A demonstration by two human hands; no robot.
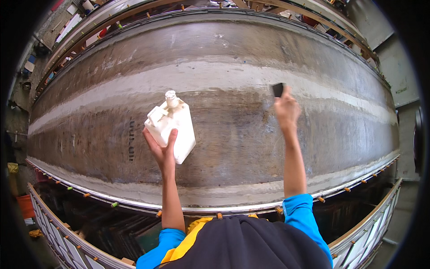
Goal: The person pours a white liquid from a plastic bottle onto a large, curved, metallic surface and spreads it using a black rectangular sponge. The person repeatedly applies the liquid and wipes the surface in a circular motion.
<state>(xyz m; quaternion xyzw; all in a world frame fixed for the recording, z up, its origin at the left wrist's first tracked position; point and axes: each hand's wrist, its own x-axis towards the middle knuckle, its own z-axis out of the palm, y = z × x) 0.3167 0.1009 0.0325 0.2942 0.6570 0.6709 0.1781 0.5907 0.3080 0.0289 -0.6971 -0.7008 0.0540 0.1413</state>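
Hands: two. The left hand [162,147] grasps one white jug [184,130]; its thumb lies on the near face and its fingers are at the left side. The jug has one handle and one neck, is tilted, and is positioned over the left-centre part of the board [237,148]. Contact between jug and board cannot be determined.

The right hand [287,107] grips one black block [278,90], located over the board to the right of the jug and well apart from it. Hand and block are blurred; contact between block and board cannot be determined.

Board: one, brown, wide, marked with two distinct pale bands: one across the upper half [206,74], one along the near edge [228,193]. One row of dark marks [131,139] is left of the jug.

Pegs [159,214] line the near edge: at least two green, the others orange-brown; the full count is unclear. Sleeves [298,207]: two, blue.
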